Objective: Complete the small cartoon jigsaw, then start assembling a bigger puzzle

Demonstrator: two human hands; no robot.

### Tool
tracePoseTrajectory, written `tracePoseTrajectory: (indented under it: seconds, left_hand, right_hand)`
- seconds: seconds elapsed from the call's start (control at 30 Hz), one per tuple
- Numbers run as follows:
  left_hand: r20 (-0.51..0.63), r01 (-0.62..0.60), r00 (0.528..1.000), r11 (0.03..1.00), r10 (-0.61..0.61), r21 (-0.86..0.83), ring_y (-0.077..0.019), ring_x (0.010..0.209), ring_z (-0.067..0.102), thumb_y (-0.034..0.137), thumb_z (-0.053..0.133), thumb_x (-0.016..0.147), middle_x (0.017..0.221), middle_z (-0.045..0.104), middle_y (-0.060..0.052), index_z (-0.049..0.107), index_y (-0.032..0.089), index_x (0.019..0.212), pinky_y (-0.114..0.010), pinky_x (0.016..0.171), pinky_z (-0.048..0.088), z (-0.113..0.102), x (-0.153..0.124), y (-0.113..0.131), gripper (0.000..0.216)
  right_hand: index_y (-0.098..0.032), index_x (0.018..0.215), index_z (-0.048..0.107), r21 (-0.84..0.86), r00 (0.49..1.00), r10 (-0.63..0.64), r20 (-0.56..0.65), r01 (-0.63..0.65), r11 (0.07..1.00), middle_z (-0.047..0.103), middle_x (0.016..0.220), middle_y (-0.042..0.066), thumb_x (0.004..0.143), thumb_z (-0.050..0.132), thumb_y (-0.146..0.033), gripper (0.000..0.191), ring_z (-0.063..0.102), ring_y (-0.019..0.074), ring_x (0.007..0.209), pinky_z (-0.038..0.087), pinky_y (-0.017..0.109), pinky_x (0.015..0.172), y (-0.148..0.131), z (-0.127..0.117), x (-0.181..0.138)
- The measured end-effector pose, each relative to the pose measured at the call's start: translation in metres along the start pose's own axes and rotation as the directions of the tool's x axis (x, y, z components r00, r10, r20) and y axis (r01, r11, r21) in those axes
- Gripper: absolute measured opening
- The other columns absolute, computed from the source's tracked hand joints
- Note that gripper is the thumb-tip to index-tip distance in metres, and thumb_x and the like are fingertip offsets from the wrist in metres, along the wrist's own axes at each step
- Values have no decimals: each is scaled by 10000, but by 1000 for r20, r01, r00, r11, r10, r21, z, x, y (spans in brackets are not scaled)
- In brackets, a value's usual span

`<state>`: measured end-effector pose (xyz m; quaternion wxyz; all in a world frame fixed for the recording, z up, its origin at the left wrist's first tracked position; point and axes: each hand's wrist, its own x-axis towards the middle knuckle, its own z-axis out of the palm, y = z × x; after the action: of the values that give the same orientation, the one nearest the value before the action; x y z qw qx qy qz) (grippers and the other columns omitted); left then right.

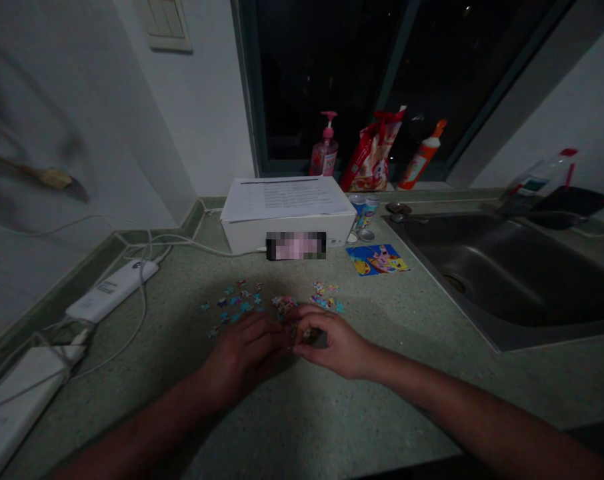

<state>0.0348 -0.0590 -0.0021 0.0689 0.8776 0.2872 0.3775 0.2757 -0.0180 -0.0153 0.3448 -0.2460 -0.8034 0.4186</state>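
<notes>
Small jigsaw puzzle pieces lie on the green speckled counter, in a loose, mostly blue group (pixel 235 301) at left, a pinkish heap (pixel 283 304) in the middle and a yellow-and-blue cluster (pixel 327 293) at right. My left hand (pixel 247 347) rests low over the near side of the left group, its fingers bent together and their tips hidden. Against it, my right hand (pixel 332 340) curls thumb to forefinger in a pinch on what looks like a puzzle piece. More pieces show dimly between the hands; dim light blurs the fingertips.
Behind the pieces, a phone (pixel 296 246) leans on a white box (pixel 287 207) topped with paper. A colourful cartoon picture card (pixel 378 259) lies near the sink (pixel 482 267). Cables and a white power bank (pixel 112 290) occupy the left; bottles and a red bag (pixel 375 153) line the windowsill.
</notes>
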Motion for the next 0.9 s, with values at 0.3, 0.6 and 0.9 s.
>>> tracePoseTrajectory:
  seconds: [0.3, 0.6, 0.9]
  left_hand:
    - [-90, 586, 808, 810, -582, 16, -267, 875, 787, 347, 635, 991, 954, 828, -43, 767, 243, 971, -442, 830, 654, -24, -4, -34, 169]
    - [-71, 797, 602, 593, -795, 111, -282, 881, 810, 484, 654, 845, 916, 850, -44, 796, 243, 1012, -406, 884, 629, -70, 3, -58, 325]
    - [378, 694, 638, 713, -671, 95, -249, 820, 805, 346, 637, 878, 923, 859, -11, 833, 297, 970, -332, 768, 583, -62, -7, -53, 222]
  right_hand:
    - [-268, 1020, 690, -165, 993, -83, -85, 68, 984, 751, 1264, 74, 988, 709, -189, 88, 689, 236, 1286, 562, 474, 1092, 13, -18, -1]
    - [-283, 1044, 686, -389, 989, -105, -100, 58, 919, 754, 1223, 72, 988, 655, -165, 134, 686, 248, 1280, 568, 507, 1102, 30, -36, -4]
    - [-271, 1064, 693, -466, 994, -103, -47, 69, 882, 740, 1248, 86, 981, 637, -134, 170, 655, 269, 1314, 543, 549, 1140, 30, -34, -4]
